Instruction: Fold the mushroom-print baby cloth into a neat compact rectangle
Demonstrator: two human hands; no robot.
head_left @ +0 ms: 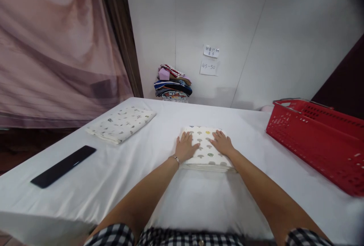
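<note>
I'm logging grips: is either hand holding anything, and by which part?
Nothing is held: the left hand and right hand rest, fingers spread, on top of the folded white mushroom-print cloth.

- Patches of folded cloth (205,150), hidden beneath left fingers (187,136) and right fingers (220,136)
- Red basket (315,136), well right of the fingers, cut off by the right edge
- Clothes pile (173,82), beyond the fingers, base hidden behind the desk (136,179)
- Upper note (211,51), beyond the fingers, writing blurred
- Pink curtain (57,44), far left of them, cut off above
</note>
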